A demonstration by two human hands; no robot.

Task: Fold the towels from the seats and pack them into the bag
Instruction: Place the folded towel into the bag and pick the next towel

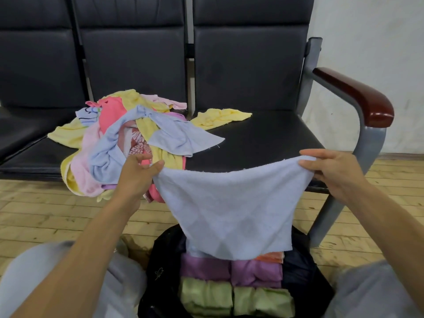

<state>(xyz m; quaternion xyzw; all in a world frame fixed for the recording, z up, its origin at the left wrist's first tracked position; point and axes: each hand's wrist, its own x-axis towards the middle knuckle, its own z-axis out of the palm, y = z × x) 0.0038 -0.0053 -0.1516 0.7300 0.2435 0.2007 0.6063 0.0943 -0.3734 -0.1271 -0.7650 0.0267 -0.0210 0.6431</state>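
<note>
A person holds 1 pale blue towel (229, 210) stretched between 2 hands above an open black bag (154, 269).

The left hand (140, 172) pinches the towel's top left corner between thumb and curled fingers; the right hand (332, 172) pinches the top right corner, and the cloth sags between them, its lower edge hanging over the bag. Inside the bag lie folded purple towels (229, 270) and, nearer the camera, folded green towels (236, 299). A loose pile of towels (114, 138), yellow, pink and blue, sits on the dark seat (270, 138) behind the left hand, with 1 yellow towel (220, 117) lying apart just right of it. A red-brown armrest (358, 95) stands at the right.
</note>
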